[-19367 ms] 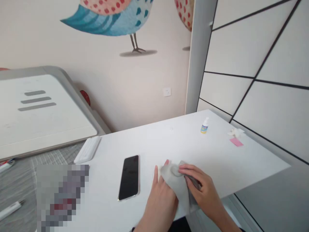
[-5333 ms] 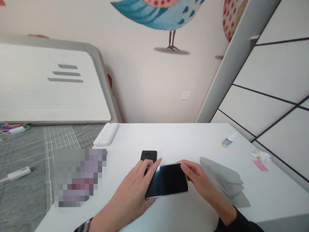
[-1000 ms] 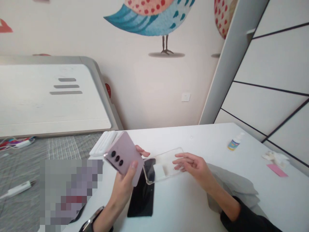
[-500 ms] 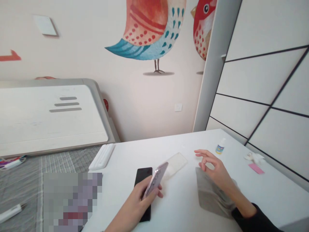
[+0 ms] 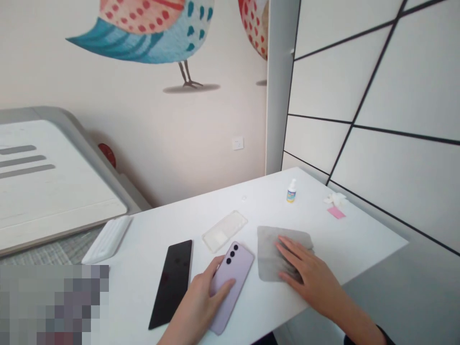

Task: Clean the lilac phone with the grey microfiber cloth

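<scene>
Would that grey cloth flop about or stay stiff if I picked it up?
It would probably flop. The grey cloth lies flat and thin on the table, with softly uneven edges under the right hand. It looks light, likely to drape rather than roll or break.

A matt lilac smartphone back is flanked by a glossy black slab on its left, a clear smooth plastic case behind, and soft grey cloth on its right, on a smooth white tabletop.
</scene>
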### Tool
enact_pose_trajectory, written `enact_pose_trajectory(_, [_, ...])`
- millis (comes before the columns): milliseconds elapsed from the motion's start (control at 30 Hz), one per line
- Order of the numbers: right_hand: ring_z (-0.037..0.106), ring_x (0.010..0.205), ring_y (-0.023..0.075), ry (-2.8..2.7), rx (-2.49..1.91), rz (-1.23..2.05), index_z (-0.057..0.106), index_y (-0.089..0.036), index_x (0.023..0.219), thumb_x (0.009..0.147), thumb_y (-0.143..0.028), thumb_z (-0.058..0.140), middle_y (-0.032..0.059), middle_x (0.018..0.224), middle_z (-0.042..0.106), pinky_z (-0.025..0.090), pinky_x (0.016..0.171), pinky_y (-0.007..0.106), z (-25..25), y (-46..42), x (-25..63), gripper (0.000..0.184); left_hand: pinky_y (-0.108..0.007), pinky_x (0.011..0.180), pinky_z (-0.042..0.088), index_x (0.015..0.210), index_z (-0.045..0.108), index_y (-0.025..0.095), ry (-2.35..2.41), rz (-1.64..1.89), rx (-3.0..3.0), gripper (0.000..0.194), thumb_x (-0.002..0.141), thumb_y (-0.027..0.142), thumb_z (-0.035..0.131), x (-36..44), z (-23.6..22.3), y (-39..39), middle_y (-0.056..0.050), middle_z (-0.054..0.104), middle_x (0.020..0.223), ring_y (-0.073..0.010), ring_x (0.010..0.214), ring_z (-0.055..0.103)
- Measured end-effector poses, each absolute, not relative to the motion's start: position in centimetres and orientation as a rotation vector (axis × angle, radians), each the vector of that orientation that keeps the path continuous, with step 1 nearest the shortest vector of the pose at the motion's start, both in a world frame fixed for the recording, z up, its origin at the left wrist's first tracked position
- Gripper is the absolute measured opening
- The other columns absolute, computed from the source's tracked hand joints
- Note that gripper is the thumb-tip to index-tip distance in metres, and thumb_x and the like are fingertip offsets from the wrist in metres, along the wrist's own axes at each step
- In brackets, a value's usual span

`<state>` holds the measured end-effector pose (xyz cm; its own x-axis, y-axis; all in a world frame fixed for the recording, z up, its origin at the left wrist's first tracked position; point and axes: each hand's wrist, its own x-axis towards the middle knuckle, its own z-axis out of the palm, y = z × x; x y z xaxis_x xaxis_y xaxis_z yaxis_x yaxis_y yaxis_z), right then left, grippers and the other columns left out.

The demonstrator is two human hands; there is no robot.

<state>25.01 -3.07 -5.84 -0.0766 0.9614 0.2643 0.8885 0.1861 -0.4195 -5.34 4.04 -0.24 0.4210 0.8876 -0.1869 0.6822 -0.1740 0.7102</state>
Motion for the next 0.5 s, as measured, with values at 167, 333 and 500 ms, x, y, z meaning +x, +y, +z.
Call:
enact_pose_trajectory(167, [0.060, 0.139, 0.0305, -1.905, -1.695, 0.165, 0.071, -0.023, 0.139, 0.107, -0.026, 0.042, 0.0056, 0.153, 0.059, 0.051, 0.116, 0.055, -6.9, -2.5, 25.6, 0.043, -0.045, 0.113, 0.048, 0.154, 0.053, 0.027, 1.395, 0.334, 2.122, 0.059, 0.097, 0.041, 0.060, -4.4, -0.4, 3.6, -0.009, 0.070, 0.140, -0.0318, 0.128, 0.067])
enact_pose_trajectory(333, [0.067, 0.132, 0.0280, -1.496, -1.563, 0.324, 0.071, -0.026, 0.137, 0.109, -0.040, 0.047, 0.0060, 0.143, 0.068, 0.059, 0.109, 0.046, -5.1, -2.7, 24.6, 0.039, -0.048, 0.101, 0.058, 0.165, 0.035, 0.027, 1.413, 0.245, 2.308, 0.078, 0.096, 0.042, 0.067, -4.2, -1.2, 2.4, -0.015, 0.063, 0.142, -0.0332, 0.114, 0.072])
enact_pose_trajectory(500, [0.066, 0.134, 0.0254, -1.509, -1.395, 0.451, 0.066, -0.027, 0.144, 0.111, -0.038, 0.046, 0.0058, 0.143, 0.069, 0.058, 0.110, 0.040, -3.8, -2.6, 20.1, 0.040, -0.057, 0.114, 0.051, 0.166, 0.029, 0.023, 1.236, 0.349, 2.466, 0.094, 0.086, 0.031, 0.077, -4.0, -2.1, 0.8, -0.019, 0.056, 0.151, -0.0378, 0.137, 0.057])
